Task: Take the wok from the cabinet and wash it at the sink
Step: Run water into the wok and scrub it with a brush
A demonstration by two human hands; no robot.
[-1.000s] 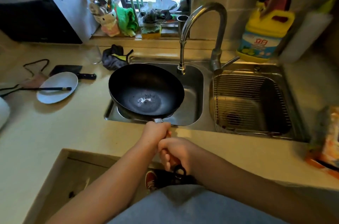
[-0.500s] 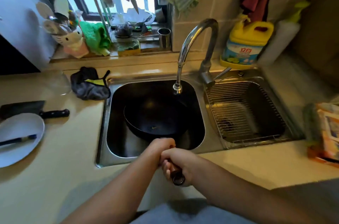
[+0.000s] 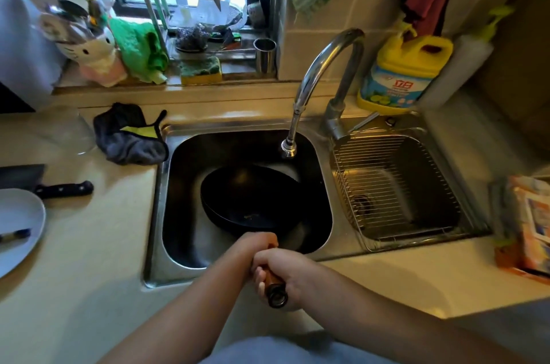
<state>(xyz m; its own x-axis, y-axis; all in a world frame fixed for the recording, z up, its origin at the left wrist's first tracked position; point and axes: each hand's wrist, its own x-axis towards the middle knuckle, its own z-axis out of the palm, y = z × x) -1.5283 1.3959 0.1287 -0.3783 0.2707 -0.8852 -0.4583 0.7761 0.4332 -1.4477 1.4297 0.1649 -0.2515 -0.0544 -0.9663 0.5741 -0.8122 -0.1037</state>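
The black wok [image 3: 250,200] lies down in the left basin of the steel sink [image 3: 154,214], tilted a little, below the faucet spout [image 3: 288,150]. Its wooden handle [image 3: 275,286] sticks out over the sink's front rim. My left hand [image 3: 257,244] grips the handle close to the pan. My right hand [image 3: 282,274] grips it just behind, near the dark end cap. No water comes out of the faucet.
A wire rack [image 3: 393,185] fills the right basin. A yellow detergent jug [image 3: 401,74] stands behind it. A grey cloth [image 3: 131,137], a cleaver [image 3: 44,185] and a white plate [image 3: 18,223] lie on the counter at left. A sponge [image 3: 201,70] rests on the sill.
The wok went from above the sink rim down into the left basin. Both hands stayed on the handle, and my view moved closer to the sink.
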